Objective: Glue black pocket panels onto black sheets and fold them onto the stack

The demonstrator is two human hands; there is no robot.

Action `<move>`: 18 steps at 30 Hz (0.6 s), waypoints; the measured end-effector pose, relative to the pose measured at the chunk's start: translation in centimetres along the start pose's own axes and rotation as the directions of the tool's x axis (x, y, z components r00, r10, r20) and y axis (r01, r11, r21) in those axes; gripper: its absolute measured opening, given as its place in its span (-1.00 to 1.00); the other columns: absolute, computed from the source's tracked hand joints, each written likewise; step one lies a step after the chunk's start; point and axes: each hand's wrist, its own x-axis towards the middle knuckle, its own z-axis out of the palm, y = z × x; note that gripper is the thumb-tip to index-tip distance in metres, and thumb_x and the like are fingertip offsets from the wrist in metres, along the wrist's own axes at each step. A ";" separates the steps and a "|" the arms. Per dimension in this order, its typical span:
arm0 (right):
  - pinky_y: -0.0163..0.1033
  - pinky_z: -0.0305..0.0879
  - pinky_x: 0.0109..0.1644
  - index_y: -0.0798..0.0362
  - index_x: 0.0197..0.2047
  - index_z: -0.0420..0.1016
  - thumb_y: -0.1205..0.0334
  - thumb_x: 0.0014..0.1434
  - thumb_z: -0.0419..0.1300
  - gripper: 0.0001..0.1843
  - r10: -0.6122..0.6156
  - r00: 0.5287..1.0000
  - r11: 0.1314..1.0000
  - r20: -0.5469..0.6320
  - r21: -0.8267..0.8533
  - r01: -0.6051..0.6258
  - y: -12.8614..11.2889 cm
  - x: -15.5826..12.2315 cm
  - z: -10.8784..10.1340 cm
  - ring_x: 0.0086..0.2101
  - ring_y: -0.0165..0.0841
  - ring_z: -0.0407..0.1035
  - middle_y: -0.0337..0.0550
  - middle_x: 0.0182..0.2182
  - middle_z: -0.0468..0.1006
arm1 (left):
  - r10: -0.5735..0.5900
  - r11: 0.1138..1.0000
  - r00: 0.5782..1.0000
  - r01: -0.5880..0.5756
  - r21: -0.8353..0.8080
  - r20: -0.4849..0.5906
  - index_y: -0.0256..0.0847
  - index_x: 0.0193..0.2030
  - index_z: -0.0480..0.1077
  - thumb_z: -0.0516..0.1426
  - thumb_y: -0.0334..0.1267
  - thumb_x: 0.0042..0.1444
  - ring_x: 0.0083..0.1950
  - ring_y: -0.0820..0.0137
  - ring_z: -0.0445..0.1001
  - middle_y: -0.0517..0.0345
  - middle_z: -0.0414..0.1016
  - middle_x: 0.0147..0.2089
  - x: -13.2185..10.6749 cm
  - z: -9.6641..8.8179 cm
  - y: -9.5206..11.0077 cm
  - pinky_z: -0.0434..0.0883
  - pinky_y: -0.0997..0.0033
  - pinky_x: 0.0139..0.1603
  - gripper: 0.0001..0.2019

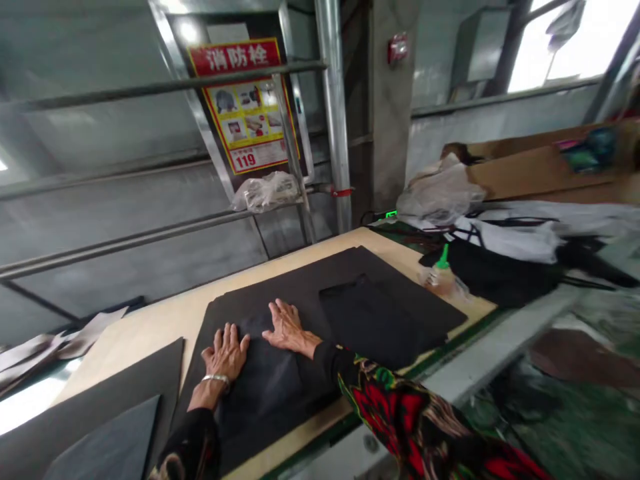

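- Head view: the left hand lies palm-down on the black sheet with its fingers spread. Its grip is released and it clasps nothing.
- The right hand lies just beside it on the same sheet, also flat, with its grip released.
- The black sheet is spread over the worktop, and its near edge comes close to the worktop's front edge. A smaller black piece lies on top of it, to the right of the right hand and apart from it.
- Judgement: the step in hand appears to be pressing or smoothing the sheet flat. This is best done with whole palms rather than fingertips, working from the middle out toward the edges so that no ridge is trapped.
- Judgement: even pressure from both hands should stop the sheet skidding on the wood.
- Risk: the smaller piece may shift if the sheet beneath it is dragged. A green-capped bottle stands near the sheet's right corner, where a sweeping sleeve could reach it.
- Other dark sheets lie at the left of the worktop, apart from the worked sheet.
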 end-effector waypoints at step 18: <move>-0.09 0.39 -0.13 0.09 -0.05 0.39 0.08 0.16 0.24 -0.65 0.230 0.765 0.923 -0.601 -0.113 -0.367 16.8 -21.9 -17.2 -0.19 -0.12 0.45 0.03 -0.18 0.51 | 0.598 0.762 0.720 -0.647 -0.029 -0.352 -0.15 0.01 0.47 0.00 -0.17 0.31 0.10 0.14 0.35 -0.02 0.52 0.00 0.4 -9.3 17.4 0.29 0.04 0.10 -0.72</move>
